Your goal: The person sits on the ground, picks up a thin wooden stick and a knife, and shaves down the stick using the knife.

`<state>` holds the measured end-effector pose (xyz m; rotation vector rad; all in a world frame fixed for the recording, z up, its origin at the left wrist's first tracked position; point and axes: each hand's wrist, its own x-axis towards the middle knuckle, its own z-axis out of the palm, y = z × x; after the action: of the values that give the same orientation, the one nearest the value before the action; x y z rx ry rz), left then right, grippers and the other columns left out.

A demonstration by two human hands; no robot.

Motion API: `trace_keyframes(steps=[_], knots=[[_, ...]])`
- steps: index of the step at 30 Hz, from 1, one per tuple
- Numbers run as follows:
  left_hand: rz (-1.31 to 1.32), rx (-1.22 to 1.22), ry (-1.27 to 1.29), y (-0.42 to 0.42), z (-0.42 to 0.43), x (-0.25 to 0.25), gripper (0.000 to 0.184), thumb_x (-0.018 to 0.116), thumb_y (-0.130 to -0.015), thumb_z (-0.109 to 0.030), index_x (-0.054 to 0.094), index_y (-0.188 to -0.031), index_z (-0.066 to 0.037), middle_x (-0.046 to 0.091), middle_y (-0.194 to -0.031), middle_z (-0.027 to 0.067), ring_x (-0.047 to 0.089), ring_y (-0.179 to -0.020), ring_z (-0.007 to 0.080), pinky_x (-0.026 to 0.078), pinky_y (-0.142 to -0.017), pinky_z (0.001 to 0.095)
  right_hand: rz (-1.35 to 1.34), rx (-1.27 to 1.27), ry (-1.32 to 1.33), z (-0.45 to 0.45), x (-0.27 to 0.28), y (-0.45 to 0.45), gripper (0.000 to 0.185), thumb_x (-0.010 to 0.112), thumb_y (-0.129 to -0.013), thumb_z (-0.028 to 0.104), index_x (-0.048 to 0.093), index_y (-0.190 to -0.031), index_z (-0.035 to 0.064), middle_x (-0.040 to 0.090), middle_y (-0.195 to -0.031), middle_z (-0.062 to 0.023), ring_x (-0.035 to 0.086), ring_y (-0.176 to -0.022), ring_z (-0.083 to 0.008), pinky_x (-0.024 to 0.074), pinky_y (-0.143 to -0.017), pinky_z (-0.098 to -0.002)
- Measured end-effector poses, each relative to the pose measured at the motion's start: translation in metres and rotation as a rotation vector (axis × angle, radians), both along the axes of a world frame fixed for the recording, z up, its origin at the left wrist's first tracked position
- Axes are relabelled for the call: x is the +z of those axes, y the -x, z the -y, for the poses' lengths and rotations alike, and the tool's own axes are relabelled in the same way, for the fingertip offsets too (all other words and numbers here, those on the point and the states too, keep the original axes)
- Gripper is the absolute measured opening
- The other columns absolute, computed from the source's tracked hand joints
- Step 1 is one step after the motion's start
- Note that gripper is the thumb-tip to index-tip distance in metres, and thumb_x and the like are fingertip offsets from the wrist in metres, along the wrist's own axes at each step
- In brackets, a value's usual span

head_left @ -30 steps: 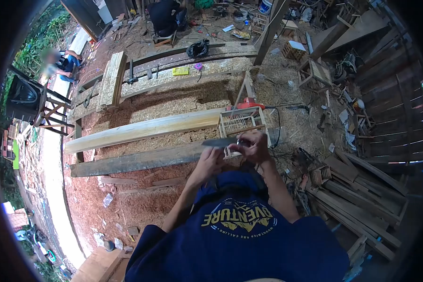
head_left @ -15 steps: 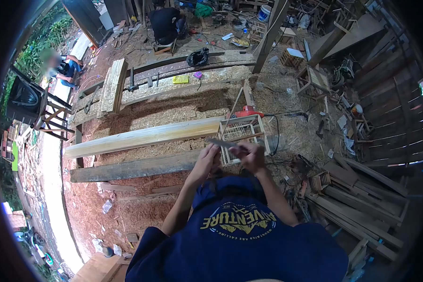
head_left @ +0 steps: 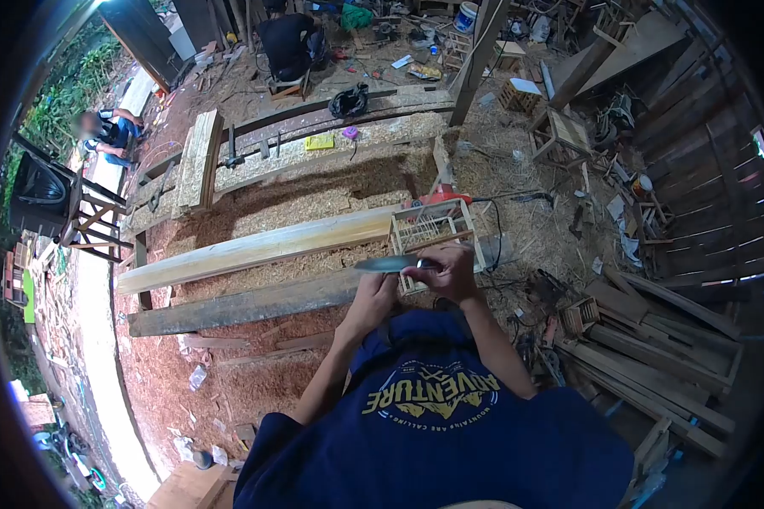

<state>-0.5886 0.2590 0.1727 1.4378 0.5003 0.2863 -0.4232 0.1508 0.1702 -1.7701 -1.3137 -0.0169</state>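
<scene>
A flat grey blade [head_left: 385, 265], wide like a knife, lies level in front of my body. My right hand [head_left: 446, 270] is closed round its handle end. Just under the blade, my left hand [head_left: 377, 297] has its fingers pressed together; whatever they hold is too small or hidden to name. Beyond my hands stands a small frame of thin wooden sticks [head_left: 475, 231], with a red power tool [head_left: 437, 198] behind it. A dark weathered plank [head_left: 246, 307] runs off to the left of my hands.
A pale beam [head_left: 263, 248] lies beyond the dark plank. Farther off are stacked boards [head_left: 200, 161], a yellow object [head_left: 320, 142] and a black bag [head_left: 349, 102]. Two people sit in the background, one in dark clothes [head_left: 285, 47]. Timber [head_left: 645, 373] is piled at the right.
The blade has turned from tilted to nearly level, its broad face showing again. Both hands stay close together. The whole view has shifted slightly.
</scene>
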Motion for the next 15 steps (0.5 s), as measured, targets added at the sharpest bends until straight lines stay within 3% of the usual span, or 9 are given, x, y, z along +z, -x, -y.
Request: trace_keyframes(steps=[2, 3, 4, 6, 9, 12, 15], knots=[[-0.067, 0.014, 0.19, 0.009, 0.0, 0.003, 0.026, 0.042, -0.106, -0.023, 0.052, -0.092, -0.003, 0.043, -0.071, -0.0023, 0.038, -0.062, 0.0067, 0.035, -0.054, 0.0254, -0.04, -0.136, 0.135, 0.01, -0.004, -0.022, 0.042, 0.077, -0.078, 0.05, 0.068, -0.066, 0.0103, 0.064, -0.059, -0.0048, 0.064, -0.054, -0.0206, 0.0451, -0.05, -0.0335], [-0.086, 0.004, 0.294, 0.016, 0.004, 0.004, 0.028, 0.043, -0.106, -0.025, 0.046, -0.086, -0.006, 0.039, -0.069, -0.0038, 0.034, -0.06, 0.0044, 0.032, -0.051, 0.0235, -0.257, -0.255, 0.031, 0.015, -0.004, -0.031, 0.045, 0.075, -0.08, 0.051, 0.068, -0.066, 0.0095, 0.061, -0.055, -0.0045, 0.062, -0.05, -0.0186, 0.0436, -0.047, -0.0333], [-0.083, 0.006, 0.273, 0.02, 0.007, -0.002, 0.029, 0.043, -0.106, -0.026, 0.046, -0.086, -0.006, 0.038, -0.069, -0.0042, 0.034, -0.06, 0.0044, 0.032, -0.051, 0.0235, -0.142, -0.37, -0.01, 0.024, -0.034, -0.058, 0.046, 0.074, -0.081, 0.053, 0.068, -0.067, 0.0097, 0.058, -0.052, -0.0039, 0.059, -0.047, -0.0189, 0.0417, -0.045, -0.0334], [-0.071, 0.005, 0.227, 0.022, 0.011, -0.02, 0.03, 0.042, -0.107, -0.028, 0.046, -0.086, -0.007, 0.037, -0.068, -0.0048, 0.034, -0.058, 0.0044, 0.032, -0.05, 0.0237, -0.003, -0.408, 0.234, 0.043, -0.032, -0.076, 0.041, 0.073, -0.085, 0.048, 0.07, -0.073, 0.0087, 0.057, -0.053, -0.005, 0.055, -0.047, -0.0122, 0.0388, -0.046, -0.0312], [-0.058, 0.001, 0.31, 0.017, 0.014, -0.032, 0.03, 0.042, -0.107, -0.029, 0.046, -0.086, -0.008, 0.036, -0.067, -0.0051, 0.033, -0.057, 0.0045, 0.031, -0.049, 0.0227, -0.015, -0.469, 0.177, 0.042, -0.025, -0.063, 0.041, 0.074, -0.083, 0.048, 0.07, -0.074, 0.009, 0.056, -0.053, -0.0049, 0.055, -0.048, -0.0141, 0.0396, -0.047, -0.0316], [-0.068, -0.025, 0.409, 0.011, 0.015, -0.023, 0.028, 0.042, -0.107, -0.029, 0.046, -0.087, -0.01, 0.037, -0.067, -0.0055, 0.033, -0.055, 0.0043, 0.031, -0.048, 0.0215, -0.147, -0.423, 0.076, 0.028, -0.022, -0.033, 0.05, 0.069, -0.084, 0.057, 0.065, -0.068, 0.0101, 0.06, -0.056, -0.0057, 0.061, -0.05, -0.0239, 0.0415, -0.047, -0.0356], [-0.047, -0.032, 0.344, 0.002, 0.017, -0.009, 0.026, 0.042, -0.107, -0.029, 0.046, -0.088, -0.011, 0.037, -0.067, -0.0062, 0.033, -0.055, 0.0038, 0.03, -0.047, 0.021, 0.035, -0.112, 0.198, 0.019, -0.016, 0.007, 0.044, 0.071, -0.083, 0.053, 0.065, -0.069, 0.0115, 0.062, -0.06, -0.005, 0.063, -0.056, -0.0235, 0.045, -0.051, -0.0362]])
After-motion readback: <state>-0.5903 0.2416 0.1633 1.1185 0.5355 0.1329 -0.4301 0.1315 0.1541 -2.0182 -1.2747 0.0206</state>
